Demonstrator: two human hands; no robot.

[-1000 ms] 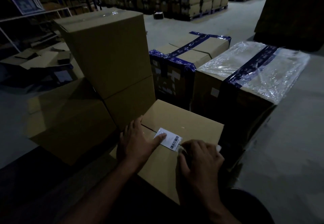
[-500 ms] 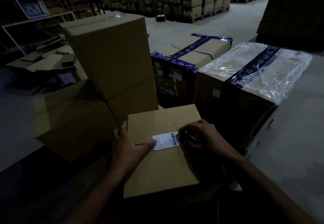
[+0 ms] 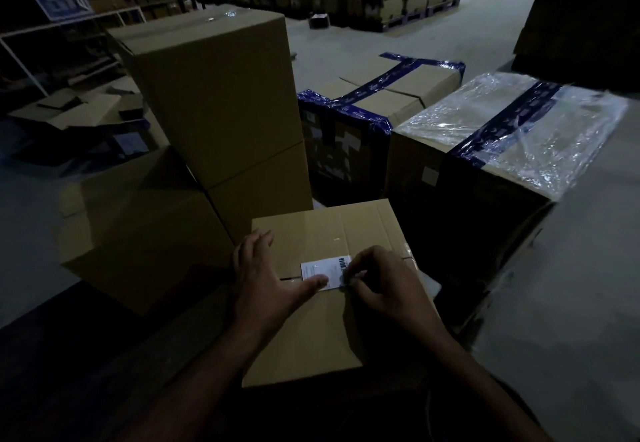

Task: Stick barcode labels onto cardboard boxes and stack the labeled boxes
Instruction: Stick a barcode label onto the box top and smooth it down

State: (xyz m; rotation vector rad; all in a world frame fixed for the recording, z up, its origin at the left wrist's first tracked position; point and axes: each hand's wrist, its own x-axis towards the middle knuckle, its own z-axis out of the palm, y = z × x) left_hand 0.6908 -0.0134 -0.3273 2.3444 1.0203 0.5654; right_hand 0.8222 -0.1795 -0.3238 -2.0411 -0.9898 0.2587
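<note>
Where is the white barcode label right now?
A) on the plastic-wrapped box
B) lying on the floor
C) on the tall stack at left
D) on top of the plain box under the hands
D: the label lies flat on the plain box, with both hands touching it.

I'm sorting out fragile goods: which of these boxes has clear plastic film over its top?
The film-covered box at far right, crossed by one blue tape strip. The blue-taped box beside it has bare cardboard, and so do the other boxes.
</note>
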